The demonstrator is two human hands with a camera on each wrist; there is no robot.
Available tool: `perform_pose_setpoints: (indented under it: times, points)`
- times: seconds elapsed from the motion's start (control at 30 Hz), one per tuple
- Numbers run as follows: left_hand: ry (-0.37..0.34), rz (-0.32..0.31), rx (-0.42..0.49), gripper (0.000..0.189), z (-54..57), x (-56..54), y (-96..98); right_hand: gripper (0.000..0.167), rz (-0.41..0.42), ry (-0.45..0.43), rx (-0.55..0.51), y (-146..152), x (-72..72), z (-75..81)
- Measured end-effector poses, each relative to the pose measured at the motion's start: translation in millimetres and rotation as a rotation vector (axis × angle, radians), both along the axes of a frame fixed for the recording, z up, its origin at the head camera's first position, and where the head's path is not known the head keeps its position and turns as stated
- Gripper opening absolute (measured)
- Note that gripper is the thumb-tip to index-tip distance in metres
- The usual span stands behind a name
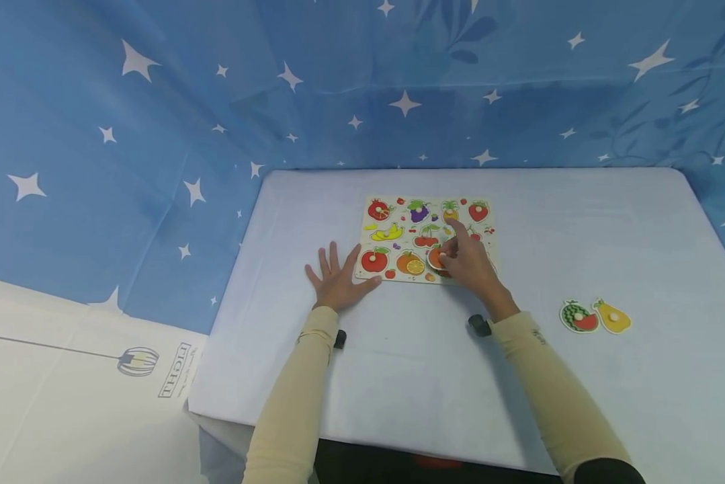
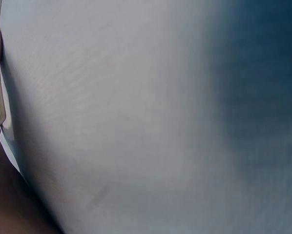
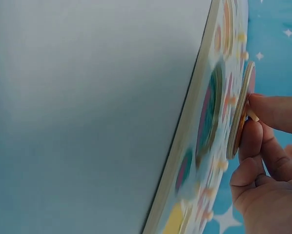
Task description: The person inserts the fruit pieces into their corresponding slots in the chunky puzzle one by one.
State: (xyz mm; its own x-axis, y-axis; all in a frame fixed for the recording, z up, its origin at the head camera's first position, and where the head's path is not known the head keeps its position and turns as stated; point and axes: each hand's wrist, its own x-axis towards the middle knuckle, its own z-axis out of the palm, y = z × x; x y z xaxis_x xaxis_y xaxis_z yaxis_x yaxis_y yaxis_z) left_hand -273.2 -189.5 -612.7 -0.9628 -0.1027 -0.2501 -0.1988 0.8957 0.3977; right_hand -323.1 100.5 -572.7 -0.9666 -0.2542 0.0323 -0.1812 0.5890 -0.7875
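A fruit peg puzzle board (image 1: 358, 271) lies flat on the white table. Just over its lower right part, my right hand (image 1: 472, 263) pinches a round orange-red fruit puzzle piece (image 1: 436, 258) by its small knob. In the right wrist view that piece (image 3: 240, 117) is tilted and apart from the board, with thumb and fingers at the knob. Beside it shows a recess (image 3: 208, 114) with a teal and purple picture. My left hand (image 1: 336, 286) spreads its fingers at the board's lower left corner, thumb and forefinger touching the edge.
A watermelon piece (image 1: 578, 317) and a pear piece (image 1: 612, 316) lie side by side on the table (image 1: 398, 363), right of my right forearm. Several fruit pieces with knobs sit in the board. A blue star-patterned cloth (image 1: 338, 87) hangs behind the table's far edge.
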Motion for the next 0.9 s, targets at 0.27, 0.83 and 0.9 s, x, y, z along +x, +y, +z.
perform_pose_setpoints:
  times: [0.27,0.83,0.9]
  points:
    - [-0.006,-0.011,0.022,0.101,1.4,0.3,-2.1,0.078,0.057,0.012,-0.040,-27.8,-0.3,-5.4]
    - [0.045,-0.006,0.043,0.102,-10.9,-0.8,-4.2,0.075,0.073,0.017,-0.013,-62.9,3.0,-15.7]
    - [0.044,-0.006,0.041,0.102,-9.9,-1.0,-4.8,0.074,0.078,0.017,-0.008,-64.4,2.4,-16.5]
